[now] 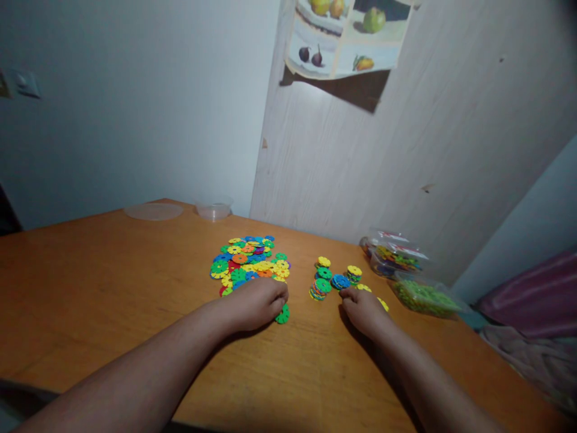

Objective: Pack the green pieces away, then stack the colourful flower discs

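Orange-brown wood makes up the table (112, 288), which fills the lower half of the view and meets a pale blue-grey wall behind and a light wood-grain panel (360, 156) to the right. A fruit poster (347, 36) hangs on that panel, its top cut off by the frame. On the wall, far left of the poster, sits a switch plate (24, 84).

The loose heap of coloured plastic snowflake discs (250, 261) lies near the middle of the table. The left hand (256, 304) rests curled at the heap's near edge, with a green disc (282, 314) at its fingertips; whether the fingers pinch it or only lie on it cannot be told. Right of the heap stand small stacks of discs (333, 278). The right hand (363, 310) lies just beside them, knuckles up, fingers bent down onto the table by a blue disc (340, 281); its grip is hidden too.

Further right of the stacks are clear plastic bags (392, 252) of more pieces and a tub of green pieces (426, 297), both dim. Beyond the heap, at the table's far edge, stand a clear lid (153, 211) and a small clear bowl (214, 208). A purple cloth (532, 288) shows off the table's right side, blurred.
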{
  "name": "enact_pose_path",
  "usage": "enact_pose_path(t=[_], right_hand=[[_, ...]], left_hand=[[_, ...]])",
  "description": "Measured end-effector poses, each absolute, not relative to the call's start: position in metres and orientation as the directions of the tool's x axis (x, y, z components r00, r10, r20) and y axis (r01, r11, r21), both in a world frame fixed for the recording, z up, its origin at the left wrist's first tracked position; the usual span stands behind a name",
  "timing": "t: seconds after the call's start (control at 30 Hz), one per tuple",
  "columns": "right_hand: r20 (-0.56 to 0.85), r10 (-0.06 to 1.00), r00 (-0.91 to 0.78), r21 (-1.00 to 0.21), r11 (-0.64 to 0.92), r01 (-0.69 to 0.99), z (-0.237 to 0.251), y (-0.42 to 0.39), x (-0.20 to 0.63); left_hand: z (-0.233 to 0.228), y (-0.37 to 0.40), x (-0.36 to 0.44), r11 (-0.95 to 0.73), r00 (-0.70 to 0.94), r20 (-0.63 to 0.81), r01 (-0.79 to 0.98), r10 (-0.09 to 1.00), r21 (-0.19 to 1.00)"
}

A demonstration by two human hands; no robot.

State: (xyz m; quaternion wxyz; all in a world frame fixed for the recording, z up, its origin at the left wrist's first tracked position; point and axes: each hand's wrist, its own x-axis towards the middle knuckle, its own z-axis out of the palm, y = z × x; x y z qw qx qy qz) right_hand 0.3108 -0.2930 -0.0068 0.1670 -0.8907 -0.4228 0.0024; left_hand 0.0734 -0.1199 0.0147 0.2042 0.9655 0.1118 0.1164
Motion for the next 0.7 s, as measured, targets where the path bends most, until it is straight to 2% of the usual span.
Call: enact_pose_path(t=[0.1, 0.3, 0.53, 0.7], right_hand=[[0.192, 0.734, 0.651, -0.326, -0.578, 0.748, -0.004, -0.296, 0.3], [0.366, 0.772, 0.52, -0.44, -0.349, 0.827, 0.0, -0.296, 0.256], [0.332, 0.788, 0.519, -0.458, -0.347, 0.818, -0.01, -0.295, 0.247], [0.356, 0.876, 0.325, -0.423, -0.16, 0.892, -0.014, -0.297, 0.227]], left_hand=[[0.015, -0.121, 0.074, -0.879, 0.954, 0.17, 0.148, 0.249, 0.454], [0.012, -0.126, 0.077, -0.823, 0.956, 0.143, 0.139, 0.257, 0.551], [0.009, -0.127, 0.08, -0.823, 0.954, 0.165, 0.121, 0.251, 0.555], [0.008, -0.121, 0.082, -0.813, 0.916, 0.249, 0.124, 0.314, 0.569]])
